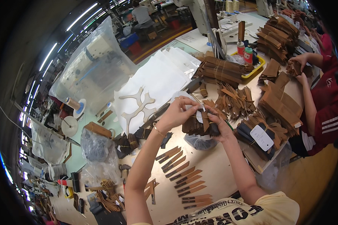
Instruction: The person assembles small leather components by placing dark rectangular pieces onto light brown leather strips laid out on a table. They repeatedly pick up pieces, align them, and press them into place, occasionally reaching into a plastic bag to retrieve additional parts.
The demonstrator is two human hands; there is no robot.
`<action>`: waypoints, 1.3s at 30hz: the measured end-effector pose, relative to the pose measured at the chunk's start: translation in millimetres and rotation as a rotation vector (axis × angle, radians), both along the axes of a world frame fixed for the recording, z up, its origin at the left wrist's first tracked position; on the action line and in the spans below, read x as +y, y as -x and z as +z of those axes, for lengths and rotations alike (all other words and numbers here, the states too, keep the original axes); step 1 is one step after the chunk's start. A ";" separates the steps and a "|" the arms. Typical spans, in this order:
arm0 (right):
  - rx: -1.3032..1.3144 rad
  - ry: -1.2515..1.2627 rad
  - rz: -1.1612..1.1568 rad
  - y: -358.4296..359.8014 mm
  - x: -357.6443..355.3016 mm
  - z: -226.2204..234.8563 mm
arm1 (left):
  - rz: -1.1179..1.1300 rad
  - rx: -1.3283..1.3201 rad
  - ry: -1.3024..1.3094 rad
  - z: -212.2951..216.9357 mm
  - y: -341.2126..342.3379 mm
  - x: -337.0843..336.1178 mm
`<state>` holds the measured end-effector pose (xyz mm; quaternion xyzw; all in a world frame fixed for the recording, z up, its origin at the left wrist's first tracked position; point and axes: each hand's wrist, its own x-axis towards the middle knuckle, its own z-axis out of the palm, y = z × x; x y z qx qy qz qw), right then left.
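Above the middle of the table, my right hand [222, 126] wraps round a bundle of brown leather pieces [193, 125] with a dark end. A white tag [199, 116] hangs at the top of this bundle. My left hand [181, 113] is closed in a pinch at the tag's upper edge; whether string is between the fingertips is too small to tell. Below the bundle sits a clear plastic bag [200, 142] with dark contents. Nearer to me, several brown leather strips with dark ends [182, 174] lie in a slanting row.
Brown leather stacks [219, 71] and loose strips [234, 98] cover the far right. A white-tagged bundle [262, 138] lies at the right edge. A co-worker's hands [302, 67] hold leather pieces there. Left are white sheets [157, 78], a hammer [124, 168] and a plastic-covered machine [94, 60].
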<state>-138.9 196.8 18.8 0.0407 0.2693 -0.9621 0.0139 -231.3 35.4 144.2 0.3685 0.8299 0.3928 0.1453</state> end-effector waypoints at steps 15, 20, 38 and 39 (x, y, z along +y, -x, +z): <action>-0.079 -0.074 -0.533 4.9 -26.2 11.3 | 0.524 0.371 -0.203 -27.7 -82.7 -4.3; -0.088 -0.177 -0.636 0.1 -32.4 12.7 | 0.523 0.172 -0.185 -28.0 -72.9 -11.9; -0.141 -0.064 -0.672 14.5 -46.3 -23.6 | 0.443 0.517 -0.443 -106.3 -111.3 36.5; -0.091 -0.009 -0.630 14.6 -45.8 -22.2 | 0.395 0.498 -0.436 -104.5 -111.7 34.4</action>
